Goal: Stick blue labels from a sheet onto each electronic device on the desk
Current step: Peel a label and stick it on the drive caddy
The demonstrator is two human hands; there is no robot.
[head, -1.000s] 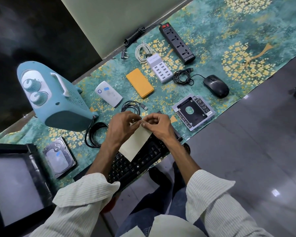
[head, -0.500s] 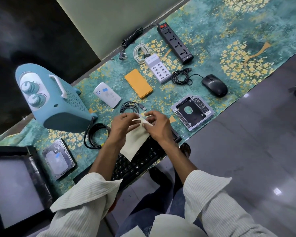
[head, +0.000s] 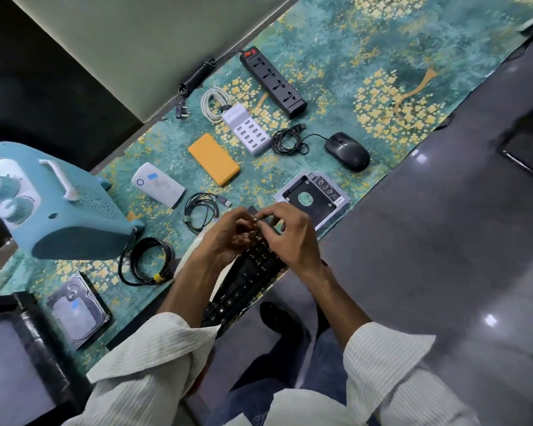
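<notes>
The step in hand looks like peeling: both hands meet in the air just over the far end of the black keyboard point(head: 246, 281), and the fingers work at one tiny spot. The left hand point(head: 225, 235) is curled, and I think it grips the sheet point(head: 193, 249). Only a pale, blurry edge of the sheet shows, poking out under that wrist, so most of it is hidden. The right hand point(head: 293, 238) has its thumb and first finger pinched together at the top of the left hand. I think they pinch a label point(head: 258, 218), but that bit is too small and blurry to show its colour. So the label sits right between the two hands, touching the fingertips, and the sheet lies under the left palm. Two things already wear a blue mark: the white power bank point(head: 159, 189) and the hard drive point(head: 77, 312). I see none on the keyboard, the drive tray point(head: 313, 195), the mouse point(head: 346, 150), the yellow power bank point(head: 213, 162), the white charger point(head: 248, 132) or the power strip point(head: 273, 81), so much of the job is left. Next, the label must come off clean, without folding onto itself. Then the right hand has to carry it to a bare, flat spot. The keyboard is right below and the drive tray is just beside the right hand, so either is close.
</notes>
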